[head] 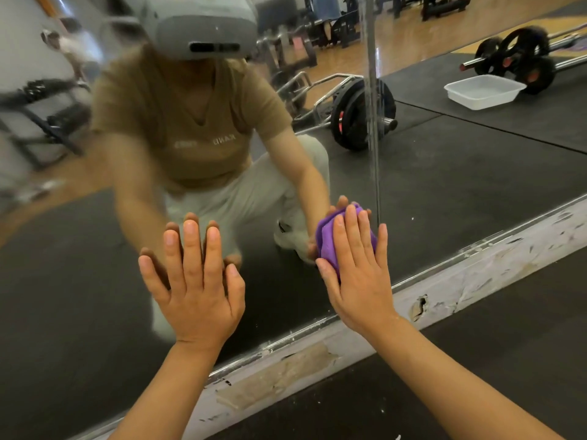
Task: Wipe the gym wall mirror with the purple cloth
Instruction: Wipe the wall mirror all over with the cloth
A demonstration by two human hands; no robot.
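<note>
**Head view: both hands flat on the gym mirror, cloth under the right palm**

Head camera, looking forward and down at the lower part of the wall mirror (444, 192). The left hand (193, 290) lies flat against the glass with its fingers straight and spread; its grip holds nothing. The right hand (359, 271) presses the purple cloth (327, 239) against the mirror, fingers straight and laid over the bunched fabric, so the grip is spread rather than pinching. The cloth sits low on the glass, just left of a vertical seam (373, 122) between mirror panels and near the scuffed, chipped white base strip (476, 271) that borders the dark floor mat (476, 360). Reflected in the glass are the crouching person in a tan shirt wearing a grey headset, a white plastic basin (484, 91) on the mat, and barbells with black plates (359, 114).
</note>
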